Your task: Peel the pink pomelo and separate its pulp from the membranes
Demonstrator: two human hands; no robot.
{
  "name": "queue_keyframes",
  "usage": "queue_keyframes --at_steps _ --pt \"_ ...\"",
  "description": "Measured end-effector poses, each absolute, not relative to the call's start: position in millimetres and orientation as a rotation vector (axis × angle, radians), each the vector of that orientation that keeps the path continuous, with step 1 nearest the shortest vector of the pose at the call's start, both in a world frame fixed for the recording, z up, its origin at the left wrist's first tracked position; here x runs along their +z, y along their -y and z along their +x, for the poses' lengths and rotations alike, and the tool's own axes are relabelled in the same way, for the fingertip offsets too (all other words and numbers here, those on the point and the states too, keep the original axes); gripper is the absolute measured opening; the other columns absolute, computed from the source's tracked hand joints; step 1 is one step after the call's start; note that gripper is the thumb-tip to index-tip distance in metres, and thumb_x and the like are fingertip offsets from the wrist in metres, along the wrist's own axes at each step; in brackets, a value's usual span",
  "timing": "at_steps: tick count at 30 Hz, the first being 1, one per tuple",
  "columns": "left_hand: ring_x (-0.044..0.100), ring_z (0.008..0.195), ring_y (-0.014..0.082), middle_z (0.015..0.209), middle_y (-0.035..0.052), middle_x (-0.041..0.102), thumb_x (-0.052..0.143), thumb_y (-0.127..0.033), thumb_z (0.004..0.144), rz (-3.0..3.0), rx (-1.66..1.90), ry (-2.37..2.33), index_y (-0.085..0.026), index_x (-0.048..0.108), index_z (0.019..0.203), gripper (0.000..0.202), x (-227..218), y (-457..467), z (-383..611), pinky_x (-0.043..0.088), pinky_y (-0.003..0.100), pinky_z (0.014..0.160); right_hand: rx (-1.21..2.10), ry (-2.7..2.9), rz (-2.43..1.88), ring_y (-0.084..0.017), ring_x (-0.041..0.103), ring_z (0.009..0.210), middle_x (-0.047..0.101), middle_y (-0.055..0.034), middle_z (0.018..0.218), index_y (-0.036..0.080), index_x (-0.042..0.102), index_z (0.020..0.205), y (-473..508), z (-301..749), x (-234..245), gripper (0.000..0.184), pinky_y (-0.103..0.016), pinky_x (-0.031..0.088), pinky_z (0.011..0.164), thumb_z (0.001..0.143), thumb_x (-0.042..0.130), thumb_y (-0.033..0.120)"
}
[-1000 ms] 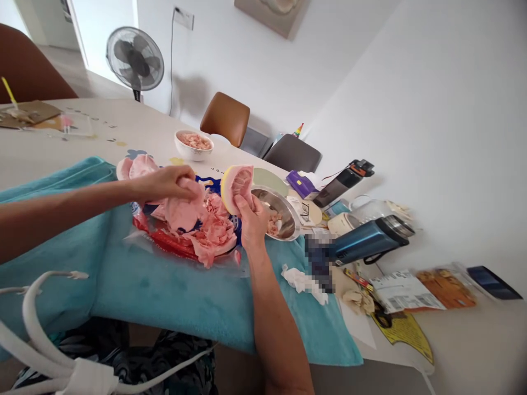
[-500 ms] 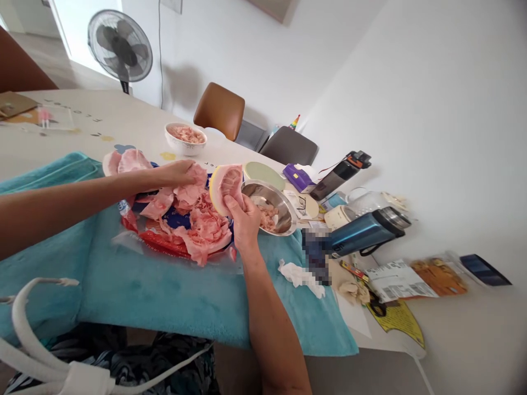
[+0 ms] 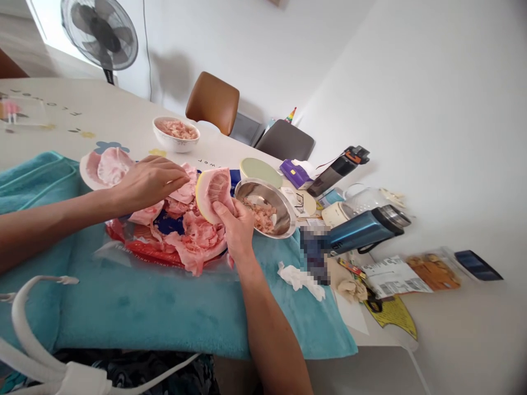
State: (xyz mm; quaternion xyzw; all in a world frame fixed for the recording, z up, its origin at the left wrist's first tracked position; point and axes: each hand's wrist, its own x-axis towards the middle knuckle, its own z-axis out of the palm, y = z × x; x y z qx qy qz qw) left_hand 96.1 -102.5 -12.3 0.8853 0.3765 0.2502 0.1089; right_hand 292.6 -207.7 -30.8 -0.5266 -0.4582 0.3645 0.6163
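My right hand grips a wedge of pink pomelo with yellow rind, held upright beside a steel bowl that has pulled fruit flesh in it. My left hand hovers with fingers loosely curled over a heap of pink peel and pith scraps, touching a scrap; the heap lies on a red and blue plastic bag spread on a teal towel.
A white bowl of fruit pieces, a peel half on a plate, a green lid, a blue flask, a black bottle, tissues, papers, brown chair and a fan surround the table.
My left hand let go of the large pink peel piece it held over the heap and drew back left. The right hand keeps the wedge; the camera view shifted right.
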Motion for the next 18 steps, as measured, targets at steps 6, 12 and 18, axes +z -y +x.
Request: queue_keyframes --at_steps 6,12,18 --pt "0.062 0.103 0.0240 0.117 0.0117 0.073 0.031 -0.037 0.102 2.942 0.695 -1.020 -0.016 0.075 0.099 0.049 -15.8 101.4 94.0 0.039 0.042 0.104 0.868 1.017 -1.262 -0.014 0.057 0.070 0.068 0.0020 0.075 0.019 0.073 0.084 208.8 291.4 -31.7 0.023 -0.026 0.048 0.069 0.072 0.075 0.039" --pt "0.067 0.105 0.0217 0.114 0.0088 0.076 0.036 -0.028 0.099 2.819 0.913 -0.938 -0.019 0.075 0.111 0.041 -19.1 97.6 96.0 0.041 0.042 0.108 0.899 1.004 -1.256 -0.015 0.060 0.073 0.069 0.0015 0.079 0.020 0.074 0.085 210.9 290.5 -30.0 0.021 -0.025 0.049 0.070 0.073 0.074 0.037" --pt "0.069 0.092 0.0223 0.096 0.0075 0.078 0.043 -0.045 0.093 2.472 1.003 -1.150 -0.020 0.076 0.110 0.045 -7.3 112.1 100.0 0.044 0.047 0.108 0.890 1.018 -1.230 -0.017 0.065 0.084 0.072 -0.0002 0.090 0.021 0.073 0.095 212.8 291.6 -30.6 0.025 -0.029 0.052 0.080 0.077 0.072 0.039"
